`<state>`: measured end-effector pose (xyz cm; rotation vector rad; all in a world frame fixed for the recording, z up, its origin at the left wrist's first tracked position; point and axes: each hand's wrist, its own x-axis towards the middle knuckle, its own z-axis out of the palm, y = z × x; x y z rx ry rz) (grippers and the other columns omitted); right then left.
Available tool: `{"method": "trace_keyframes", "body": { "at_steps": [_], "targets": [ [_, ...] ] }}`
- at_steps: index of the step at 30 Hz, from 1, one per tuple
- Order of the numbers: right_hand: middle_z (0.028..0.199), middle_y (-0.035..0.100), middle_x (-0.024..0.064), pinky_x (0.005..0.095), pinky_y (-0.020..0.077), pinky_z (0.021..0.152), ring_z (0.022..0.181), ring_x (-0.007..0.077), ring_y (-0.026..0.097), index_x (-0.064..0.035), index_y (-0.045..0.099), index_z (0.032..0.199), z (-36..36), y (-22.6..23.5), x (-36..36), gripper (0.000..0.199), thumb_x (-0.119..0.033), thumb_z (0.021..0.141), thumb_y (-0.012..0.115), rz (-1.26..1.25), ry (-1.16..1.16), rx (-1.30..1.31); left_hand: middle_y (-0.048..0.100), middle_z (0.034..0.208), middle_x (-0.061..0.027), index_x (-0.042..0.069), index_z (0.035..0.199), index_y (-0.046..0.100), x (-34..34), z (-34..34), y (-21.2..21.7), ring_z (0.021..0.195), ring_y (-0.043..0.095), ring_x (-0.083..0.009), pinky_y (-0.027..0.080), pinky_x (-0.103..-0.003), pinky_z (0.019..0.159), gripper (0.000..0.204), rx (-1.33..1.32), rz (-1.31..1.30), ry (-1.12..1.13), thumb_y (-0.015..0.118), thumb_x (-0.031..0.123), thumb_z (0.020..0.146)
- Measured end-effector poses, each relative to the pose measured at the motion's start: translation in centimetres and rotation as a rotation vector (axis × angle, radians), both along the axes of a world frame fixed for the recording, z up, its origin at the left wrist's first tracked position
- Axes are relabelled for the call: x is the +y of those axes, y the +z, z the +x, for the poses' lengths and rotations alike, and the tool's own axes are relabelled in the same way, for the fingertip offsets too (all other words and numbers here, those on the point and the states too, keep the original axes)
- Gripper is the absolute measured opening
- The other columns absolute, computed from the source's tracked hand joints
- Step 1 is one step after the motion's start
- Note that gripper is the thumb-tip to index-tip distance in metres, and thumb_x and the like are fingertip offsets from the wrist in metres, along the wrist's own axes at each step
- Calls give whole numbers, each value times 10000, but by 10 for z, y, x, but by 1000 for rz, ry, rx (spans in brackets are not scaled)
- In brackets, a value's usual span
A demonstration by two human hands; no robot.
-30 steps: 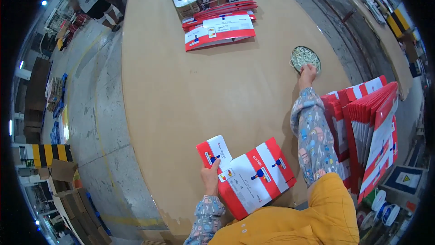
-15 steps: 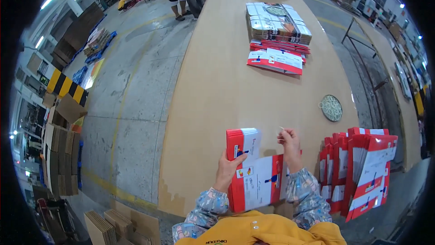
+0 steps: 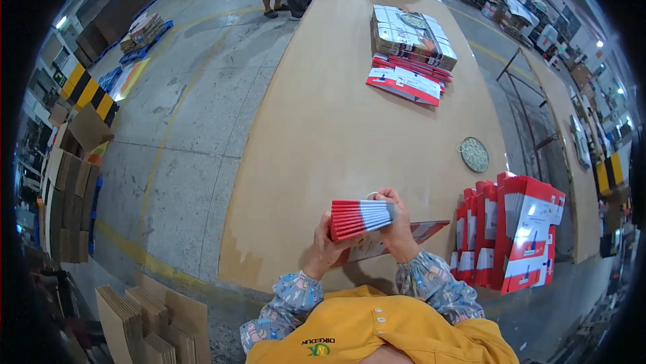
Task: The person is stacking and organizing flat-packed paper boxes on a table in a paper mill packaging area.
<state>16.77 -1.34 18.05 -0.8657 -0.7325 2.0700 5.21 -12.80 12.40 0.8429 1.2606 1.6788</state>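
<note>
In front of my chest a stack of flat red-and-white cartons is raised and tilted, its layered end edges facing up. My left hand is closed around the left side of it. My right hand wraps the right end, with a pale rubber band showing at its fingertips. Whether the band goes around the stack is hidden. The stack's long body reaches to the right beyond my right wrist. Beside my right arm stand several bundles of the same cartons at the table's right edge.
A round dish of rubber bands sits toward the right edge of the wooden table. Farther up lie a strapped pile of printed cardboard and more red-and-white cartons. Brown cardboard sheets stand at lower left. People stand beyond the table.
My right hand has brought the rubber band left onto the stack. The stack has been lifted and turned end-up between both hands. The view has shifted slightly.
</note>
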Motion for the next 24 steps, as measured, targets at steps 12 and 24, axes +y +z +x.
{"method": "trace_keyframes", "body": {
  "at_steps": [12,24],
  "targets": [
    [808,542,46,226,443,671,726,107,523,-51,471,944,12,-26,-28,83,-120,915,507,140,80,-11,516,1156,-48,94,1284,309,-25,3,-37,1047,525,-178,486,-348,893,799,215,326,-43,832,109,680],
    [832,569,47,217,453,683,755,104,542,-37,498,948,21,-18,-48,65,-97,924,505,107,264,-88,604,1031,-40,80,1166,476,-56,7,-8,937,592,-143,495,-289,850,566,47,212,-33,796,29,702]
  ]
}}
